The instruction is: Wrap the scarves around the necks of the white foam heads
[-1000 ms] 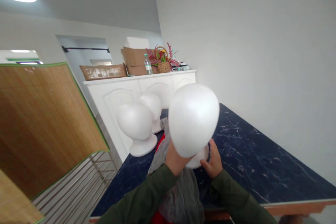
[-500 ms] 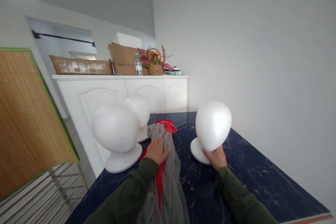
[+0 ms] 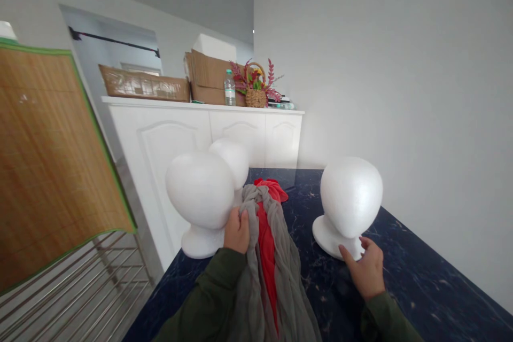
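Observation:
My left hand (image 3: 237,230) is closed on the left edge of a long grey scarf (image 3: 288,246), beside a white foam mannequin head (image 3: 200,187). Bright red cloth (image 3: 266,240) shows between the grey folds, and its crumpled far end sticks out beyond them. At the base of another white mannequin head (image 3: 351,195) is my right hand (image 3: 366,267), thumb and fingers apart; whether its fingertips touch the base I cannot tell. A third white head (image 3: 234,163) stands behind the left one, partly hidden by it.
The heads stand on a dark blue marbled table (image 3: 409,262). Behind it, a white cabinet (image 3: 172,133) carries cardboard boxes (image 3: 146,85), a water bottle (image 3: 230,88) and a flower basket (image 3: 255,97). At left, a bamboo mat (image 3: 52,160) hangs over a metal rack (image 3: 116,267).
My left hand has gone from lying flat on the scarf to gripping its left edge. My right hand has loosened from the right head's neck. The view has shifted, moving everything rightward.

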Motion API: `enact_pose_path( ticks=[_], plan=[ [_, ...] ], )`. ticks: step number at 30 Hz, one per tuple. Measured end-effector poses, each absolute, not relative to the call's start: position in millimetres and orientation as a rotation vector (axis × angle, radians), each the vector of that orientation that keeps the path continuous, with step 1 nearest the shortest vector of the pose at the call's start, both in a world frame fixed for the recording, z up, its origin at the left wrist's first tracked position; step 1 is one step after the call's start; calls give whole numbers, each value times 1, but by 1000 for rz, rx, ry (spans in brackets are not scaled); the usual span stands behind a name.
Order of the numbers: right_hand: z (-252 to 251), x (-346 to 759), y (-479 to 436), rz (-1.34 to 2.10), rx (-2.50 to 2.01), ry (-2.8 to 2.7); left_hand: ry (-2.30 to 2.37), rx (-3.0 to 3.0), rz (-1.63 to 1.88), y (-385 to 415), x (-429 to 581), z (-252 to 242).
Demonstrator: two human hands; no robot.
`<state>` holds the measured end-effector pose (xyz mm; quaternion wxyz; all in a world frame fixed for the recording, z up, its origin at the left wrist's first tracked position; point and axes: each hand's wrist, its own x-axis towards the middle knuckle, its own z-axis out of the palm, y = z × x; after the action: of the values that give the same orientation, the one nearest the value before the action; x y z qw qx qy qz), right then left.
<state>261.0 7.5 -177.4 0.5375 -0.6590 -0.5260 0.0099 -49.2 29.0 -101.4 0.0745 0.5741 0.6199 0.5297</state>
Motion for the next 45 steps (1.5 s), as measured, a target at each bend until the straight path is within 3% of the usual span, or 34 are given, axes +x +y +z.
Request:
enact_pose_path(
  ticks=[2, 4, 11, 17, 21, 24, 30, 35, 38, 45],
  plan=[
    [-179, 238, -4, 310, -1499, -1340, 1592, 1530, 1753, 24, -42, -99],
    [-180, 212, -7, 569, -1401, -1465, 1292, 1323, 1706, 14, -27, -99],
    [-180, 157, 22, 793, -1222, -1781, 713, 1008, 1048, -14, 26, -123],
    [-156, 155, 16, 1182, -1178, -1359, 824, 1605, 1187, -14, 20, -136],
    [-139, 155, -2, 1822, -956, -1099, 837, 2445, 1017, -28, 18, -125],
    [-136, 158, -10, 2135, -896, -1005, 750, 2712, 959, -37, 18, -118],
    [-139, 171, -30, 2085, -847, -851, 1073, 2436, 1222, -13, 4, -129],
    [-133, 189, -67, 2111, -707, -725, 1383, 2489, 921, 17, -11, -148],
    [-127, 205, -89, 1972, -704, -696, 1458, 2435, 910, 24, -17, -146],
    [-116, 289, -123, 1417, -1020, -676, 1387, 2174, 1338, 20, -28, -124]
  ],
)
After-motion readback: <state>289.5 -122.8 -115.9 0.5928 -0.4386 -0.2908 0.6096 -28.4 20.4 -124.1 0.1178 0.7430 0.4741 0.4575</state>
